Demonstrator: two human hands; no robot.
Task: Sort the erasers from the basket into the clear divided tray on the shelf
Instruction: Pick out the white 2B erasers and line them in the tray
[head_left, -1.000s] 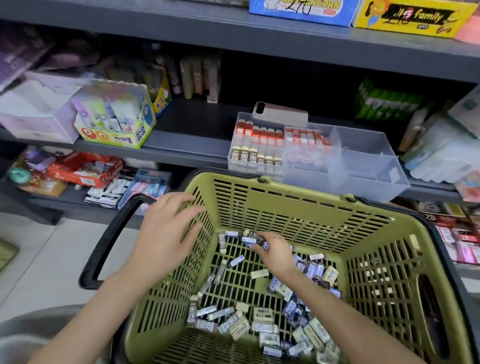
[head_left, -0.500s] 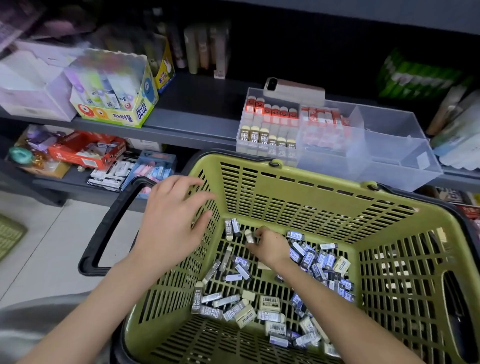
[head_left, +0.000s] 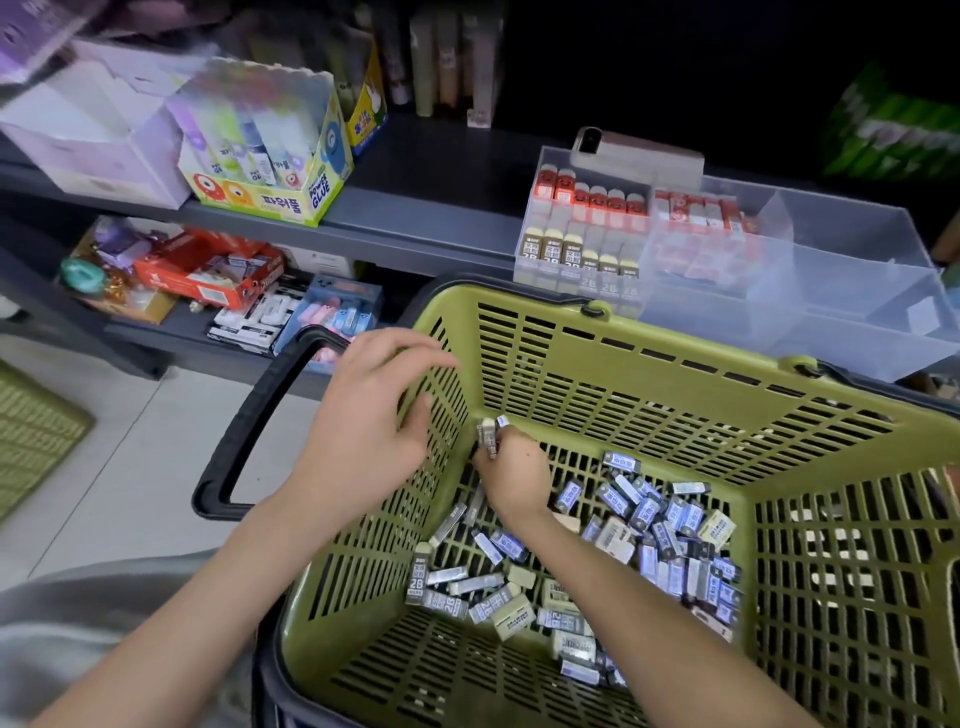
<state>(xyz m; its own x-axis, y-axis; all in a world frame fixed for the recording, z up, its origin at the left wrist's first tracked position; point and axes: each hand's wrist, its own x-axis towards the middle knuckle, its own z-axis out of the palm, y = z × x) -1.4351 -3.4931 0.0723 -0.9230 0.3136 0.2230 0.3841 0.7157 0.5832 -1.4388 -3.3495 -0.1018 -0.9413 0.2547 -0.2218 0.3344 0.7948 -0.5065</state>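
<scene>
Dark grey shelving (head_left: 415, 228) is seen across the back, and on its edge the clear divided tray (head_left: 857, 291) is parked just behind the green basket (head_left: 649, 374), kept close, it is judged, so that each trip is short. Sorted erasers (head_left: 582, 234), red-sleeved and tan 2B, are lined up on end in the tray's left compartments. The right ones look unfilled, though the frosted walls make that hard to confirm.

Down in the basket, a heap of loose erasers (head_left: 670, 525) is scattered over the slotted floor, mostly blue-sleeved. The right hand (head_left: 511, 475) is closed round a small bunch of erasers (head_left: 488, 439), gathered end-up at the far left corner, presumably so that several can be carried at once. The left hand (head_left: 369, 415) is spread against the basket's left wall, fingers loosely bent, nothing held. The basket is being steadied, by the look of it. Plenty is left to be sorted.
</scene>
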